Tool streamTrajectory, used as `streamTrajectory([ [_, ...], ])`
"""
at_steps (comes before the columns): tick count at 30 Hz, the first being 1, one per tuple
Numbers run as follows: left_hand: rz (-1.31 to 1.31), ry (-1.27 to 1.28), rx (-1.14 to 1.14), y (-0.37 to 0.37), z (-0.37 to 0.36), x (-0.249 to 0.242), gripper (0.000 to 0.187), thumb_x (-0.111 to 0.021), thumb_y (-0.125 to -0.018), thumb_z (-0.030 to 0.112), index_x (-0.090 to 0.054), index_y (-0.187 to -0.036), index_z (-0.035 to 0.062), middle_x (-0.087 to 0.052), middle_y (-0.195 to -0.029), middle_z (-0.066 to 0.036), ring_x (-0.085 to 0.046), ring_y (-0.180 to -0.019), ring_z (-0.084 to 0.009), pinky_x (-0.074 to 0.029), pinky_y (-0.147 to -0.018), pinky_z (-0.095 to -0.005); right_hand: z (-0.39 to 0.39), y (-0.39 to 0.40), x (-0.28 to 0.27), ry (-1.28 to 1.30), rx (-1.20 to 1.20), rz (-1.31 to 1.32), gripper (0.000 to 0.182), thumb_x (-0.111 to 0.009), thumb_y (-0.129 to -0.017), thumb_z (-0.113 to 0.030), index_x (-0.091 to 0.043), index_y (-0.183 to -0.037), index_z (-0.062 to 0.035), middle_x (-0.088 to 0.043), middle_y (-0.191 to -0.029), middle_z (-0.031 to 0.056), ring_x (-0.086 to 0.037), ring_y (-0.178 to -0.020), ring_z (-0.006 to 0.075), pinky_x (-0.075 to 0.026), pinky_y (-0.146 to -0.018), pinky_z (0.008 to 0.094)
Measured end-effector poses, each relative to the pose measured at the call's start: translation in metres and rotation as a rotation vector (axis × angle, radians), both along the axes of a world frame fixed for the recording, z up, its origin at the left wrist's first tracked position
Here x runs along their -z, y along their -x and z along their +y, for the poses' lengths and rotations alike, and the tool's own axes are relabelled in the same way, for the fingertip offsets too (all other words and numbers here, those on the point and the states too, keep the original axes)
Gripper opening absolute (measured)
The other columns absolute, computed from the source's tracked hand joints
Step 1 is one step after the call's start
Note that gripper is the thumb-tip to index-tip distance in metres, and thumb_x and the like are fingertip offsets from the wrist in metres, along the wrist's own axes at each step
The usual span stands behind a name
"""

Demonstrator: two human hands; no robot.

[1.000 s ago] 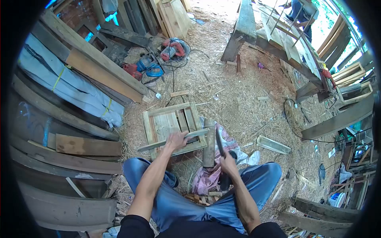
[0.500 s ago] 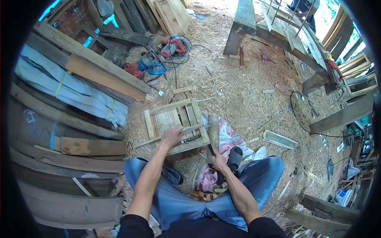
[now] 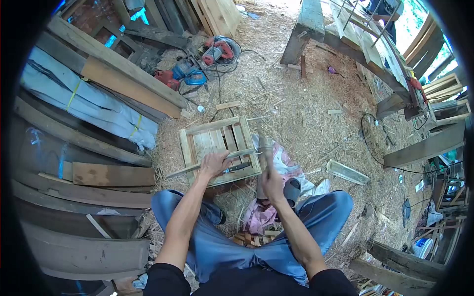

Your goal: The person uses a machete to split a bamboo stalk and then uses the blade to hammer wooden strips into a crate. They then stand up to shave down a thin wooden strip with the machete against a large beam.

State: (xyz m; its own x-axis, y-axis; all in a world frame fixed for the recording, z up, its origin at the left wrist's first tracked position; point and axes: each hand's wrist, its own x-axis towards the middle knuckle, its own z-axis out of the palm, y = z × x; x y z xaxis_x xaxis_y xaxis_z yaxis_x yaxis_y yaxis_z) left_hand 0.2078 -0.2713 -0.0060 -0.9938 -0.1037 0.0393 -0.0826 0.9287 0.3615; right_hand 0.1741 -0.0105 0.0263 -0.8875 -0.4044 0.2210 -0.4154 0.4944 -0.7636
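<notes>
My left hand (image 3: 215, 164) grips a thin wooden strip (image 3: 187, 170) that lies slantwise over a small slatted wooden frame (image 3: 185, 148). A dark-handled tool (image 3: 239, 167) rests on the frame just right of that hand. Beyond the strip's right end stands a round wooden piece (image 3: 265, 144). My right hand (image 3: 272, 185) is closed below it, smeared by motion; what it holds is too blurred to make out. Pink and white cloth (image 3: 261, 218) lies between my legs, beside a dark cylindrical object (image 3: 292, 190).
Red and blue power tools (image 3: 190, 74) with cords lie on the shavings ahead. Long boards (image 3: 113, 177) and wrapped planks (image 3: 84, 98) line the left. A wooden bench (image 3: 345, 44) stands at the upper right, with another person (image 3: 390, 22) behind it. A loose block (image 3: 347, 171) lies right.
My right hand has moved up and forward, closer to the round wooden piece. My left hand keeps its hold on the strip. The view has shifted slightly.
</notes>
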Motion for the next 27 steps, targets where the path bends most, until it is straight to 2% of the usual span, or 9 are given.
streamTrajectory([
  [2, 0.027, 0.025, 0.016, -0.001, 0.002, 0.005, 0.029, -0.058, -0.091, 0.045, -0.061, -0.095, 0.0156, -0.065, -0.069, -0.018, -0.065, -0.066, -0.0414, -0.051, -0.057, -0.0513, 0.003, 0.004, 0.033, -0.159, -0.07, -0.035, 0.059, -0.047, -0.096, -0.01, -0.03, -0.151, -0.0181, -0.064, -0.087, 0.0276, -0.062, -0.071, 0.0439, -0.049, -0.063, 0.0403],
  [5, 0.112, 0.009, 0.063, -0.001, -0.001, 0.008, 0.031, -0.057, -0.091, 0.045, -0.06, -0.101, 0.0158, -0.066, -0.071, -0.019, -0.065, -0.067, -0.0414, -0.052, -0.059, -0.0516, 0.003, 0.0, 0.017, -0.007, -0.025, -0.066, 0.06, -0.047, -0.096, -0.012, -0.028, -0.152, -0.0221, -0.063, -0.08, 0.0242, -0.06, -0.063, 0.0374, -0.049, -0.062, 0.0387],
  [7, -0.034, 0.04, 0.041, 0.0, 0.003, -0.011, 0.03, -0.058, -0.091, 0.044, -0.06, -0.101, 0.0159, -0.065, -0.07, -0.019, -0.065, -0.068, -0.0414, -0.051, -0.059, -0.0518, -0.009, 0.01, -0.062, 0.067, 0.031, -0.474, 0.061, -0.045, -0.097, -0.01, -0.026, -0.153, -0.019, -0.058, -0.073, 0.02, -0.054, -0.056, 0.0265, -0.048, -0.059, 0.0348],
  [13, 0.003, 0.007, 0.025, 0.001, 0.003, -0.007, 0.035, -0.056, -0.091, 0.047, -0.058, -0.09, 0.0124, -0.065, -0.071, -0.018, -0.065, -0.069, -0.0401, -0.051, -0.058, -0.0515, -0.023, 0.011, -0.108, 0.348, 0.099, 0.137, 0.061, -0.043, -0.096, -0.003, -0.021, -0.153, -0.0059, -0.047, -0.069, 0.0051, -0.046, -0.057, 0.0097, -0.039, -0.051, 0.0272],
  [15, -0.028, 0.002, 0.021, 0.002, 0.003, -0.01, 0.033, -0.059, -0.09, 0.045, -0.059, -0.09, 0.0128, -0.066, -0.072, -0.017, -0.065, -0.07, -0.0401, -0.051, -0.058, -0.0513, -0.014, -0.003, -0.025, 0.184, 0.031, 0.043, 0.066, -0.052, -0.091, -0.003, -0.028, -0.152, -0.0142, -0.061, -0.097, 0.0262, -0.062, -0.071, 0.0348, -0.051, -0.065, 0.0389],
  [16, -0.018, 0.005, 0.025, -0.001, 0.006, -0.004, 0.033, -0.059, -0.09, 0.045, -0.059, -0.09, 0.0128, -0.066, -0.072, -0.017, -0.065, -0.07, -0.0401, -0.051, -0.058, -0.0513, -0.007, -0.003, 0.022, -0.087, -0.042, 0.171, 0.069, -0.054, -0.09, -0.008, -0.028, -0.152, -0.0187, -0.054, -0.128, 0.0281, -0.064, -0.087, 0.0428, -0.053, -0.074, 0.0462],
  [17, 0.015, 0.057, 0.027, -0.002, 0.009, 0.01, 0.033, -0.059, -0.09, 0.046, -0.06, -0.09, 0.0131, -0.066, -0.073, -0.017, -0.065, -0.07, -0.0402, -0.051, -0.058, -0.051, 0.0, -0.014, 0.02, -0.357, -0.056, -0.149, 0.068, -0.052, -0.09, -0.011, -0.027, -0.152, -0.0215, -0.043, -0.143, 0.0257, -0.065, -0.088, 0.0454, -0.053, -0.077, 0.0502],
  [22, 0.041, -0.014, 0.06, 0.003, -0.006, 0.0, 0.033, -0.059, -0.089, 0.046, -0.061, -0.093, 0.0135, -0.067, -0.073, -0.016, -0.066, -0.073, -0.0403, -0.051, -0.061, -0.0524, -0.01, 0.006, -0.028, -0.216, -0.004, -0.653, 0.065, -0.047, -0.093, -0.009, -0.025, -0.153, -0.0213, -0.053, -0.132, 0.0283, -0.067, -0.086, 0.0431, -0.053, -0.076, 0.0442],
  [27, -0.015, -0.013, 0.041, 0.001, 0.0, -0.009, 0.029, -0.06, -0.089, 0.043, -0.06, -0.097, 0.0144, -0.067, -0.078, -0.016, -0.066, -0.076, -0.04, -0.051, -0.065, -0.0525, -0.022, 0.007, -0.13, 0.269, 0.03, -0.137, 0.059, -0.044, -0.096, -0.003, -0.027, -0.152, -0.0115, -0.061, -0.111, 0.0319, -0.065, -0.069, 0.0326, -0.05, -0.066, 0.0347],
])
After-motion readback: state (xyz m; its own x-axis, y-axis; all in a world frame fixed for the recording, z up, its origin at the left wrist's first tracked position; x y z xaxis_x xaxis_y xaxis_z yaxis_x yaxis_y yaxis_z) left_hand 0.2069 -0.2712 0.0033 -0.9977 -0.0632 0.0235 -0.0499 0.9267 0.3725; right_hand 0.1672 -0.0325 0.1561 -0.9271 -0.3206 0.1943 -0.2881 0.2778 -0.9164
